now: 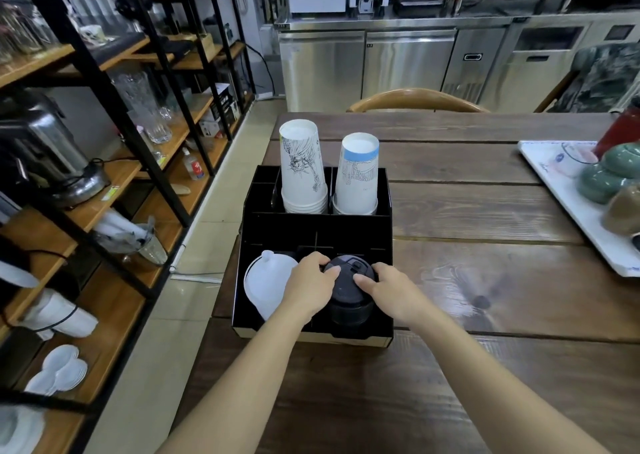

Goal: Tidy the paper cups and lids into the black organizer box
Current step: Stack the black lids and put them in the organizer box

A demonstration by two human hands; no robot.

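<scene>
Left hand (308,289) and right hand (388,289) clamp fingers on stacked black plastic lids (349,292) in black organizer box (384,245), front right compartment. White lids (265,282) just left of left fingers, partly hidden. Inverted paper cup stacks (303,169) beyond fingertips.

Tabletop (485,280): dark stained wood planks, grain visible, glossy sheen. Organizer box (382,190): black, matt, pale raw edges shown at front corners. Cup stacks (303,169): white paper, matt, printed line drawings. White lids (266,285): translucent smooth plastic. Black lids (349,292): plastic, slight sheen. Cabinets (408,62): brushed stainless metal.
</scene>
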